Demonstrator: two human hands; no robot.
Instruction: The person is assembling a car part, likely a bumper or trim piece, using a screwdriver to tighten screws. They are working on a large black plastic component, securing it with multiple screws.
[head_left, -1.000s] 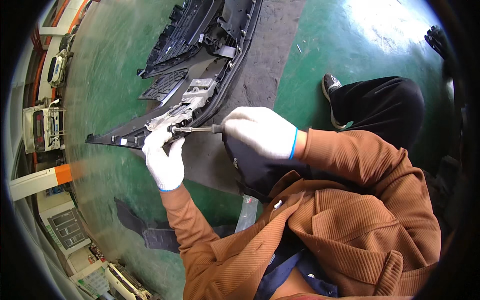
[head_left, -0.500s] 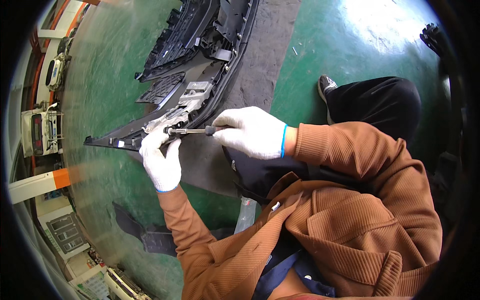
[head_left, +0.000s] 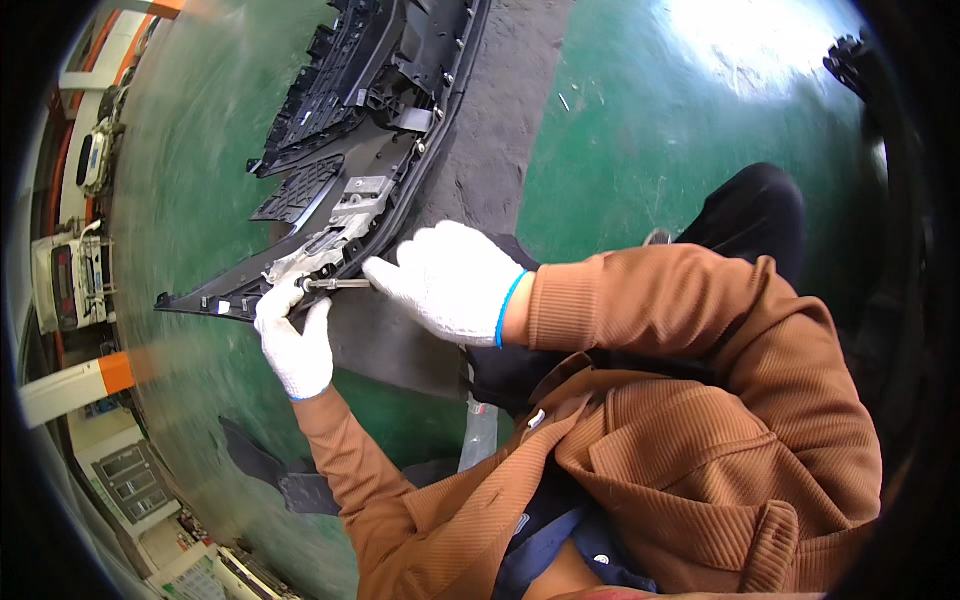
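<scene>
A long black car bumper [head_left: 232, 277] lies on its back, curving from the top of the view toward the left. A silver metal bracket [head_left: 362, 192] sits in its inner side. My left hand [head_left: 295, 350], in a white knit glove, grips the bumper's near edge, thumb apart from the fingers; its fingertips are partly hidden. My right hand [head_left: 445, 278], gloved too, is closed around the handle of a screwdriver, hiding the handle. The bare steel shaft of the screwdriver [head_left: 350, 284] points left, its tip end beside my left fingertips at the bumper edge.
A dark grey mat [head_left: 500, 110] runs under the bumper on the green floor [head_left: 620, 150]. My bent knee [head_left: 755, 210] is at the right. A black piece [head_left: 310, 493] and a clear plastic bag [head_left: 480, 432] lie near me. Car parts [head_left: 68, 280] stand along the left.
My right hand has turned, its back now facing up, and covers the screwdriver handle that showed before. The whole view has shifted slightly; my left hand stays at the bumper edge.
</scene>
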